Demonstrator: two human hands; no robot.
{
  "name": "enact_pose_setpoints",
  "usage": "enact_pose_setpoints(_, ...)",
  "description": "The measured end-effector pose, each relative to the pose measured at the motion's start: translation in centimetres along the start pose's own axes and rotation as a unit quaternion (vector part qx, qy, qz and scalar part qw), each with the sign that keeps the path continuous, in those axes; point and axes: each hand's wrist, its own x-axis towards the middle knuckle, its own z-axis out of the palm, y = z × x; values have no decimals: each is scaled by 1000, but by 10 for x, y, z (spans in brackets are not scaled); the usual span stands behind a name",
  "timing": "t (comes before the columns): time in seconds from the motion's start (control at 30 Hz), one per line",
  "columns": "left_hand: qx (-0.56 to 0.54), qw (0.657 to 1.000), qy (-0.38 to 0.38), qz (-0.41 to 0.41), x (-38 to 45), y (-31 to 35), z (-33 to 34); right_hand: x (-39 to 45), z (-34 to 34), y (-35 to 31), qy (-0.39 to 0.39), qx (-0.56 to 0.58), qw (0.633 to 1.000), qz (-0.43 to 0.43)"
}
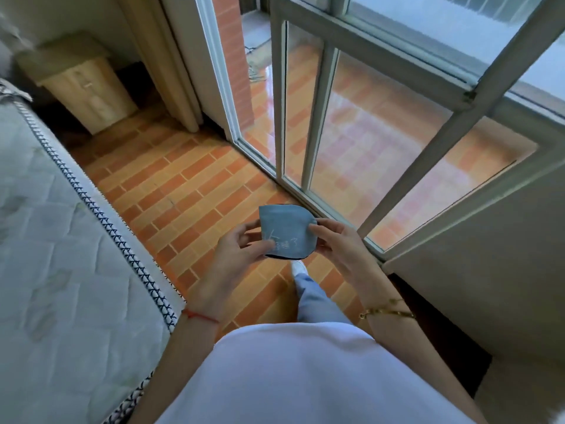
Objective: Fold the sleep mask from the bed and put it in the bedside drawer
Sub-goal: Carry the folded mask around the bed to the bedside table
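Note:
The blue sleep mask (286,229) is folded in half, with pale writing on its face and a dark edge below. I hold it in front of me above the tiled floor. My left hand (235,252) pinches its left side with thumb on top. My right hand (336,244) pinches its right edge. The bed (46,240), a quilted white mattress with black stitched trim, lies to my left. The wooden bedside cabinet (82,84) stands far ahead at the upper left, its drawers closed.
An orange brick-pattern floor (183,185) runs between the bed and a glass sliding door (321,117) on the right. A pale wall panel (489,255) juts out at my right. My leg and white shoe (298,267) show below the mask.

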Motion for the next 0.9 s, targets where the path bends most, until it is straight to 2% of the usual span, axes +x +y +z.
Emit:
enact_pose_setpoints(0.47, -65, 980, 188, 27, 134, 83, -6, 194, 41, -123, -178, -111, 978, 1)
enact_pose_setpoints(0.7, -97, 958, 270, 16, 173, 111, -25, 261, 82, -154, -249, -148, 956, 35)
enact_pose_setpoints(0.9, -117, 945, 306, 0, 213, 125, -61, 314, 127, -168, -287, -169, 941, 56)
